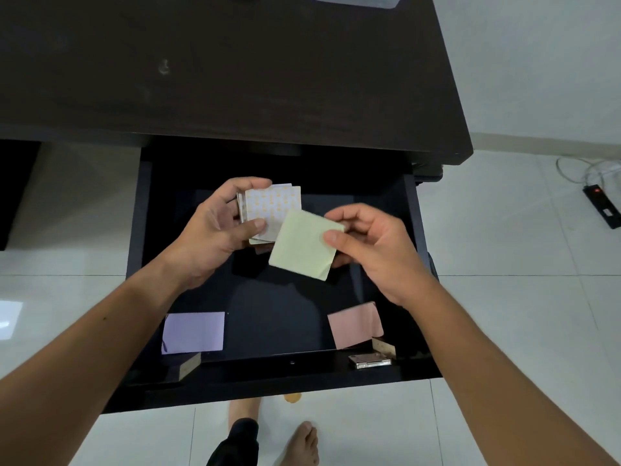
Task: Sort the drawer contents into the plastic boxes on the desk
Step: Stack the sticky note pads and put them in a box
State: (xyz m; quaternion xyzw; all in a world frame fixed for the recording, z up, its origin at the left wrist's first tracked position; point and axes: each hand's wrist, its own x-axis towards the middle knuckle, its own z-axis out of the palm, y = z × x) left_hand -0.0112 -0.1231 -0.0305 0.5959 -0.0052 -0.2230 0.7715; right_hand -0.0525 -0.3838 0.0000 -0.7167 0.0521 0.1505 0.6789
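The dark drawer is pulled out below the desk. Above it, my left hand grips a small stack of patterned white-and-orange cards between thumb and fingers. My right hand pinches a pale yellow-green sticky-note pad by its right edge, just beside and partly over the cards. On the drawer floor lie a purple note pad at the front left and a pink note pad at the front right. A clear plastic box shows only its edge at the desk's far side.
The dark desk top stretches behind the drawer. A small metal piece and wooden blocks sit at the drawer's front corners. A power strip with cables lies on the white tiled floor at right. My feet stand below the drawer.
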